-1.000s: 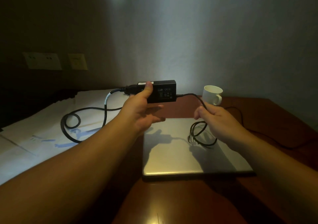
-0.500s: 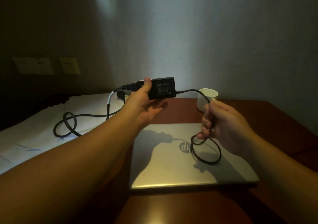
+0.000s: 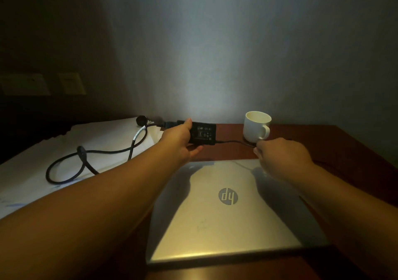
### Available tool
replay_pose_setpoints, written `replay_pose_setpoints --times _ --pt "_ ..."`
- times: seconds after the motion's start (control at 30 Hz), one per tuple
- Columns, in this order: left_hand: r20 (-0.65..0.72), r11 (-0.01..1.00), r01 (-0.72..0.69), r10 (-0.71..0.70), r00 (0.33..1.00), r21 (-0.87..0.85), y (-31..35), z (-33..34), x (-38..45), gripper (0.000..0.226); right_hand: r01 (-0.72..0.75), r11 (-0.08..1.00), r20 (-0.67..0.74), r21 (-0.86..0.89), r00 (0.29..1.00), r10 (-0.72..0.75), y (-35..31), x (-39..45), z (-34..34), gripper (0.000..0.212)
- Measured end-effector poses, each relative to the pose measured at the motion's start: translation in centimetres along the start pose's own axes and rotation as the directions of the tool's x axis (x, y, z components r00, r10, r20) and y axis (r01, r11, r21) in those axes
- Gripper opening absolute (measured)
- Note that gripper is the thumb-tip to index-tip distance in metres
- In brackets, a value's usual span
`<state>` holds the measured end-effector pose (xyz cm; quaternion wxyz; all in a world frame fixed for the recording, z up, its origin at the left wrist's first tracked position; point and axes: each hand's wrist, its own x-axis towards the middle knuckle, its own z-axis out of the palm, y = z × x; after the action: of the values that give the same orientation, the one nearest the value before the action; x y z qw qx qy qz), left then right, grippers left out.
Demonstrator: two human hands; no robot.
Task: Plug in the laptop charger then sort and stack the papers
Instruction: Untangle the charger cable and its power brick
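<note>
A closed silver laptop (image 3: 228, 211) lies flat on the reddish-brown surface (image 3: 336, 144), filling the view from the centre toward 6 o'clock; its lid logo faces up. The left hand (image 3: 179, 142) reaches in from 8 o'clock and its fingers (image 3: 187, 123) are wrapped around the black charger brick (image 3: 203, 133), thumb on top, holding it just beyond the laptop's far edge at about 12 o'clock from the logo. A thick black cable (image 3: 86, 161) runs from the brick toward 9 o'clock, looping across white papers (image 3: 38, 172) spread there; its plug (image 3: 141, 120) rests at the papers' far edge, not in any socket. A thin cord (image 3: 232, 142) leaves the brick toward 3 o'clock and goes into the right hand (image 3: 282, 157), whose fingers are pinched around it over the laptop's far right corner. A white mug (image 3: 256, 127) stands just behind that hand, at 1 o'clock. Two pale wall plates (image 3: 43, 84) sit in shadow at 10 o'clock.
</note>
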<state>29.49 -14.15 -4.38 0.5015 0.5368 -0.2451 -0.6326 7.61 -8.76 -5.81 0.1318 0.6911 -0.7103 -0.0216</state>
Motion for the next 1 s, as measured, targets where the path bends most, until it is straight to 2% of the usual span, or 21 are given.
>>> replay_pose_setpoints --times 0.1,0.17,0.27,0.33,0.4,0.53,0.73,0.83,1.0 --pt "0.034 0.999 0.032 -0.032 0.999 0.002 -0.7 0.3 1.0 0.016 -0.119 0.989 0.089 0.085 0.99 0.111 -0.6 1.4 1.2 0.029" --pt "0.055 0.999 0.043 -0.043 0.998 0.009 -1.0 0.7 1.5 0.012 -0.145 0.985 0.012 0.095 0.989 0.144 -1.3 1.8 1.3 0.032" --pt "0.065 0.998 0.058 -0.059 0.996 0.018 -1.3 1.7 2.4 0.016 0.006 1.0 -0.245 0.015 0.969 -0.002 -2.7 2.1 1.1 0.049" --pt "0.072 0.997 0.081 -0.082 0.994 0.014 -1.3 2.4 3.0 0.02 0.122 0.992 -0.296 0.042 0.949 -0.105 -3.9 3.0 0.9 0.049" --pt "0.081 0.994 0.109 -0.109 0.991 0.012 -1.2 3.0 3.4 0.022 0.146 0.978 -0.255 0.146 0.961 -0.105 -5.1 4.4 1.0 0.055" --pt "0.08 0.99 0.116 -0.123 0.989 0.083 -1.4 3.8 4.4 0.022 0.176 0.943 -0.173 0.283 0.976 -0.13 -6.5 8.2 2.1 0.08" --pt "0.059 0.978 0.089 -0.101 0.993 0.19 -0.9 3.5 6.0 0.019 0.251 0.864 -0.114 0.436 0.968 -0.224 -6.8 12.0 3.8 0.078" --pt "0.086 0.971 0.07 -0.092 0.992 0.23 -0.7 3.0 6.6 0.023 0.246 0.837 -0.084 0.488 0.968 -0.236 -7.1 13.1 4.6 0.075" --pt "0.089 0.946 0.085 -0.118 0.989 0.311 -0.6 1.9 6.7 0.022 0.186 0.856 0.051 0.482 0.969 -0.24 -7.2 15.0 5.7 0.07"
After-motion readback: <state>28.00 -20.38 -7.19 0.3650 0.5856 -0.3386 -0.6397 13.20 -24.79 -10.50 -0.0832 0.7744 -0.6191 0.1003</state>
